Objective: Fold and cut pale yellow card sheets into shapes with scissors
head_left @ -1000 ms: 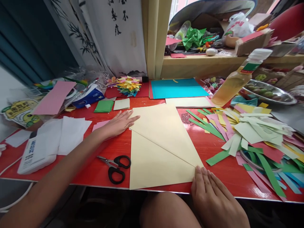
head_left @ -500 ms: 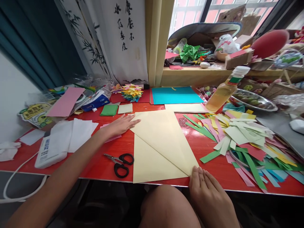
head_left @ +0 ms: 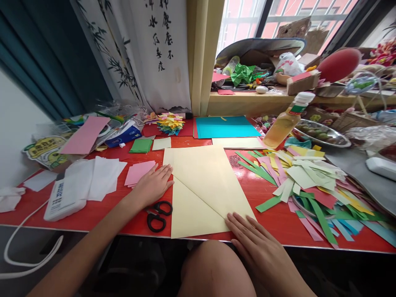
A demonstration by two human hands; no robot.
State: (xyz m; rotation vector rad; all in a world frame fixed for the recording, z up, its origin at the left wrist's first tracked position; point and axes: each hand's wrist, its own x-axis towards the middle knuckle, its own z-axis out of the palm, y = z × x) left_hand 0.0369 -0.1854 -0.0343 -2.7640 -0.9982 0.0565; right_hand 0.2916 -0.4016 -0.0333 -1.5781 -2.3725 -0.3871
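Note:
A large cream sheet of paper (head_left: 198, 181) lies on the red table, folded over along a diagonal edge. My left hand (head_left: 153, 185) rests at the sheet's left edge, palm down with fingers stretched out. At the lower right, my right hand (head_left: 250, 233) lies flat on the folded corner, its fingers extended. Black-handled scissors (head_left: 159, 215) lie just below my left hand, their blades partly hidden by it. Small pink squares (head_left: 138, 172) sit beside my left hand's fingers.
Coloured paper strips (head_left: 321, 185) spread over the right side near a bottle (head_left: 282, 121) and a metal bowl (head_left: 321, 133). Blue sheets (head_left: 227, 127), green squares (head_left: 141, 145) and a white tissue pack (head_left: 66, 198) lie around. The table's front edge (head_left: 198, 239) is close.
My left hand has moved down and slightly left, uncovering the pink squares. My right hand has slid left onto the folded corner. The view has shifted slightly.

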